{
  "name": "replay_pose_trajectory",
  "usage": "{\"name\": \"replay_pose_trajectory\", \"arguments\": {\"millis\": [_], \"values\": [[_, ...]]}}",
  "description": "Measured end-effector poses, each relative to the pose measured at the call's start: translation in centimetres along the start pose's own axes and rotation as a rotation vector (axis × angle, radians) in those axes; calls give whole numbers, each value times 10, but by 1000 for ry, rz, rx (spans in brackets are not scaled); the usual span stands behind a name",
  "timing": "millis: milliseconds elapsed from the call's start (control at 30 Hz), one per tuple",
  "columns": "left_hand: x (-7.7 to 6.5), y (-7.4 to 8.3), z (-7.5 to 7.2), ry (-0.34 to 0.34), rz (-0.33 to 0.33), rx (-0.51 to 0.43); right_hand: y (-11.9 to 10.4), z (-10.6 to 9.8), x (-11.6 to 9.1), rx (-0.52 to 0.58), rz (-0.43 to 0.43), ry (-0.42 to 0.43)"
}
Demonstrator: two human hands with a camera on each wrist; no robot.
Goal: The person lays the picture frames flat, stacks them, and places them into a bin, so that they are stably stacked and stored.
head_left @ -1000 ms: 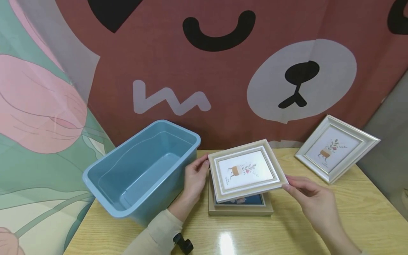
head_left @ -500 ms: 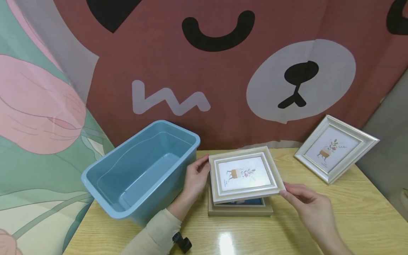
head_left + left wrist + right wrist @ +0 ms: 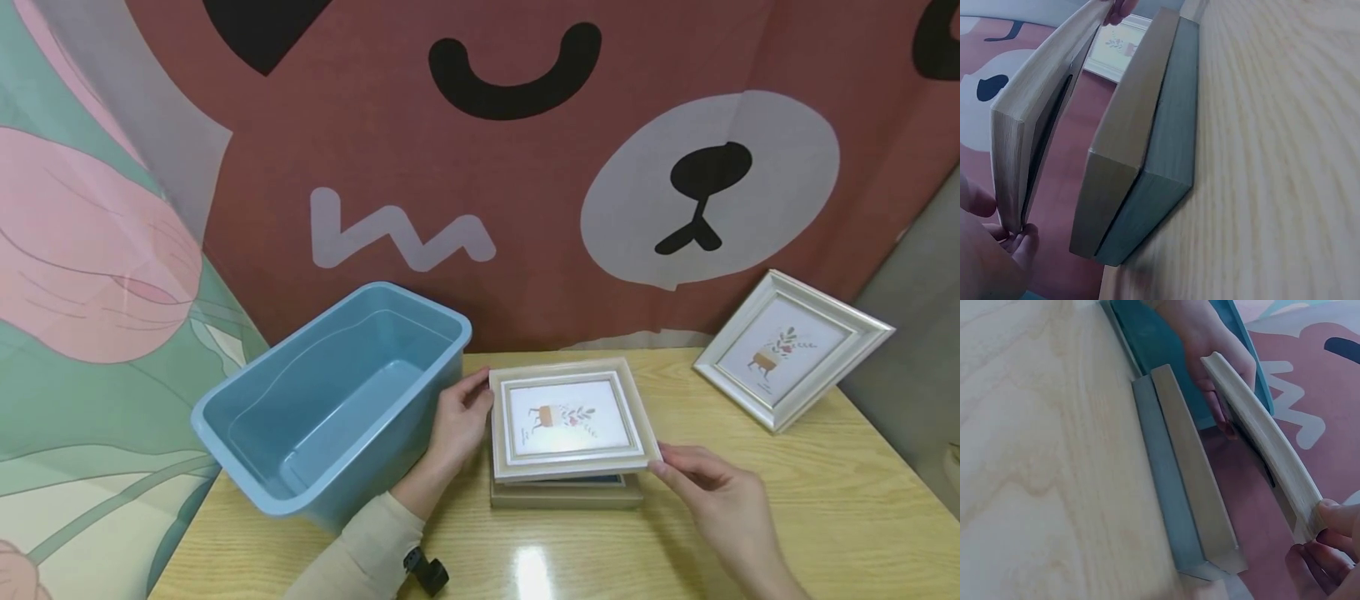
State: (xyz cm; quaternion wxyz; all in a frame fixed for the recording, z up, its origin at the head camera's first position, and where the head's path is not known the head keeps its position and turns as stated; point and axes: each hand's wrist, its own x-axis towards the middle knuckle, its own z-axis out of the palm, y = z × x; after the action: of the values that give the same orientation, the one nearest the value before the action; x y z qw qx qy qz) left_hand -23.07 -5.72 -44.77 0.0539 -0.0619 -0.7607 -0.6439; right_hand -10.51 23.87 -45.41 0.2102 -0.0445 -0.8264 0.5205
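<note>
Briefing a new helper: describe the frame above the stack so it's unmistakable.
On the table, beside the blue bin, lies a frame stack. Above it is the beige-edged frame, the only one held between left hand and right hand.

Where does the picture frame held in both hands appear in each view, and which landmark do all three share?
Head: the held frame is below and right of centre.
Left wrist: upper left to lower left, mostly edge-on.
Right wrist: right of centre, mostly edge-on.
Shared landmark: the stack below it.
</note>
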Motion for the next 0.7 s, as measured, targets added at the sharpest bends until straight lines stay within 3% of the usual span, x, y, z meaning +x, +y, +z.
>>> {"name": "replay_pose_trajectory", "arguments": {"millis": [167,700], "values": [[-1,-2,0,4,1,56,6,4,-4,-21,13,-13],[-3,-8,0,-10,0,95,12,11,-12,11,91,-59]]}}
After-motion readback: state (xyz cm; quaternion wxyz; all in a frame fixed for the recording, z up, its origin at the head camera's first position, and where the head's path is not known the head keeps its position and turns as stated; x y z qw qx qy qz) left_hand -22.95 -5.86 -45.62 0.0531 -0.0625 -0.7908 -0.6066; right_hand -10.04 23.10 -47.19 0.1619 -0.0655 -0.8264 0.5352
